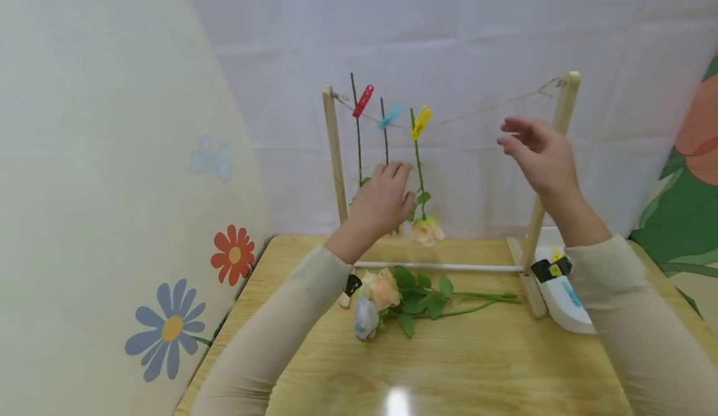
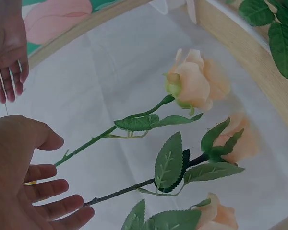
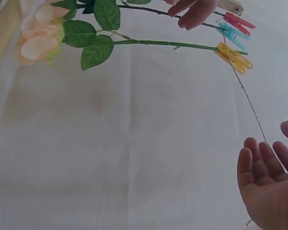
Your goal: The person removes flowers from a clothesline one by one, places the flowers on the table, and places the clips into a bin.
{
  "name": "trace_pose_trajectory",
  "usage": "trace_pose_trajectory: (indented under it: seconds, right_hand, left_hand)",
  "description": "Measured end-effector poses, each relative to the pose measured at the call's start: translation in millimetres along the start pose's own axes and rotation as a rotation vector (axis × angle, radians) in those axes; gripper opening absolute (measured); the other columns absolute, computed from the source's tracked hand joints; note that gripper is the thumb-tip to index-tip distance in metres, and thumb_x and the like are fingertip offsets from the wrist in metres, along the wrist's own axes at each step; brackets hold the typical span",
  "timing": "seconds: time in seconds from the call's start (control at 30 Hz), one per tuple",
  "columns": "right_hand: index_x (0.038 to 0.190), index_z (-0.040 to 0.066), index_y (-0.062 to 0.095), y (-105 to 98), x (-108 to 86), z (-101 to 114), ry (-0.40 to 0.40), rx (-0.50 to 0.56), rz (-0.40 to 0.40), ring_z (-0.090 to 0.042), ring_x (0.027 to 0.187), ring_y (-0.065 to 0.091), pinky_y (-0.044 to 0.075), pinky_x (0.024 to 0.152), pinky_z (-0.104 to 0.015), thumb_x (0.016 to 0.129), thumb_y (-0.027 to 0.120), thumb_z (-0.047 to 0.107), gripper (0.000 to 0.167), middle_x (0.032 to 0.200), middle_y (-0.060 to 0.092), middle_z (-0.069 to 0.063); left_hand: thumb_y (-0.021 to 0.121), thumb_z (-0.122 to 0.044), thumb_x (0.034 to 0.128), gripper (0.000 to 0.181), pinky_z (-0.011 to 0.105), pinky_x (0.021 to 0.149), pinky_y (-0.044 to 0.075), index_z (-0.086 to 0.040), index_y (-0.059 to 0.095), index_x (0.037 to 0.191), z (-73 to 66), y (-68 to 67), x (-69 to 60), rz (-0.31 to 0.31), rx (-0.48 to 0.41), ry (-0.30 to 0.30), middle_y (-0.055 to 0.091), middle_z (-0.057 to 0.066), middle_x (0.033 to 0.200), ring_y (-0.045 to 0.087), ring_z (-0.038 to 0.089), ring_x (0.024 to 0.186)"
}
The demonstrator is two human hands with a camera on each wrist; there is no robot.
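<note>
Three peach roses hang head down from a string (image 1: pixel 488 108) tied between the left post (image 1: pixel 335 154) and the right post (image 1: pixel 568 104) of a wooden frame. From left to right, a red clothespin (image 1: pixel 363 101), a light blue clothespin (image 1: pixel 391 116) and a yellow clothespin (image 1: pixel 421 123) grip their stems. The left hand (image 1: pixel 384 198) is below the clips, on the near side of the middle rose (image 2: pixel 240 139), with its fingers relaxed and slightly apart, holding nothing; whether its fingertips touch the dark stem cannot be told. Just to its right hangs the rose under the yellow clip, its blossom (image 1: pixel 427 230) lower than the hand. The right hand (image 1: pixel 546 157) is well apart from the roses, by the right post, its thumb and loosely bent fingers parted with nothing between them; the string passes close by its fingers, but contact is unclear. Nearer, on the wooden table (image 1: pixel 477 366) below both hands, lie a loose peach rose (image 1: pixel 384 289) and a pale blue rose (image 1: pixel 366 318), blossoms left and stems pointing right. A white tray (image 1: pixel 566 319) stands at the right, beside the frame's foot.
</note>
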State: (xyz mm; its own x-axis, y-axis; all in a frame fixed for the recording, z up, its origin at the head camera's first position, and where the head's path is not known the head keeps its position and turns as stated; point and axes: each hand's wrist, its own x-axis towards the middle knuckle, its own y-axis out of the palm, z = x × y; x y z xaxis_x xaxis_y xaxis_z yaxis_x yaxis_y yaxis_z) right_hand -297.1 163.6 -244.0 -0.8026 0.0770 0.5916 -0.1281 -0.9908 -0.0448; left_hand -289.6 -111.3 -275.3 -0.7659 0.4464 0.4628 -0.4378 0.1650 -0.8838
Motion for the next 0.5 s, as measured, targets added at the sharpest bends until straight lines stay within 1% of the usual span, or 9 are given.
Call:
trace_pose_trajectory:
  seconds: [0.07,0.1,0.17,0.27,0.33,0.4,0.47,0.5]
  right_hand:
    - [0.120,0.002,0.071,4.5,2.8,2.4,0.001,0.057,0.015,-0.004,0.090,0.067,0.054,0.077,-0.014,0.092,0.071,0.001,0.028,0.104,0.071,0.006]
    - [0.120,0.000,0.070,6.8,4.0,3.6,0.002,0.098,0.022,-0.005,0.090,0.068,0.054,0.077,-0.014,0.092,0.070,-0.001,0.028,0.103,0.072,0.005]
    - [0.120,0.001,0.070,11.2,6.0,5.8,-0.002,0.151,0.045,-0.007,0.090,0.069,0.055,0.078,-0.015,0.093,0.067,-0.004,0.027,0.103,0.072,0.005]
    - [0.121,-0.002,0.068,17.6,9.1,8.4,0.001,0.224,0.087,-0.009,0.090,0.070,0.055,0.079,-0.017,0.094,0.062,-0.006,0.028,0.103,0.071,0.004]
    - [0.122,-0.001,0.067,21.3,11.4,9.9,0.008,0.217,0.101,-0.009,0.091,0.070,0.055,0.080,-0.017,0.095,0.062,-0.004,0.027,0.105,0.071,0.004]
    - [0.125,-0.005,0.065,24.7,13.9,11.1,0.032,0.219,0.107,-0.010,0.092,0.070,0.056,0.081,-0.018,0.096,0.063,-0.003,0.030,0.106,0.070,0.003]
    - [0.129,-0.004,0.063,27.8,16.6,12.1,0.059,0.190,0.114,-0.009,0.094,0.069,0.055,0.083,-0.018,0.096,0.064,0.000,0.032,0.110,0.069,0.003]
    - [0.130,-0.005,0.062,29.5,18.4,12.3,0.072,0.189,0.119,-0.010,0.095,0.069,0.055,0.084,-0.018,0.097,0.064,0.000,0.034,0.111,0.069,0.002]
  left_hand:
    - [0.059,-0.024,0.1015,0.050,0.042,0.096,0.056,-0.002,0.047,0.145,2.2,0.4,4.7,0.021,-0.088,-0.046,0.053,0.018,0.142,0.053,0.035,0.128]
    - [0.059,-0.023,0.1018,0.051,0.042,0.098,0.055,-0.002,0.046,0.146,3.4,0.6,7.2,0.030,-0.131,-0.068,0.052,0.018,0.143,0.053,0.034,0.129]
    - [0.058,-0.024,0.1024,0.052,0.043,0.102,0.052,-0.003,0.044,0.148,5.7,0.6,11.8,0.044,-0.213,-0.113,0.050,0.017,0.145,0.051,0.033,0.132]
    - [0.057,-0.024,0.1030,0.053,0.042,0.108,0.047,-0.005,0.042,0.150,8.6,0.8,17.0,0.045,-0.312,-0.171,0.049,0.015,0.147,0.051,0.030,0.133]
    - [0.057,-0.023,0.1031,0.053,0.041,0.108,0.047,-0.005,0.042,0.150,9.6,1.5,19.7,0.031,-0.365,-0.195,0.050,0.014,0.147,0.053,0.029,0.131]
    - [0.057,-0.022,0.1031,0.052,0.040,0.105,0.049,-0.005,0.042,0.150,9.8,3.1,21.6,0.019,-0.423,-0.210,0.050,0.013,0.147,0.054,0.027,0.129]
    - [0.057,-0.020,0.1029,0.052,0.037,0.102,0.052,-0.005,0.041,0.151,9.5,5.2,23.6,0.007,-0.502,-0.226,0.050,0.012,0.148,0.055,0.025,0.127]
    - [0.057,-0.019,0.1027,0.052,0.036,0.100,0.053,-0.006,0.041,0.150,9.2,6.5,24.5,-0.002,-0.541,-0.233,0.050,0.011,0.147,0.056,0.025,0.126]
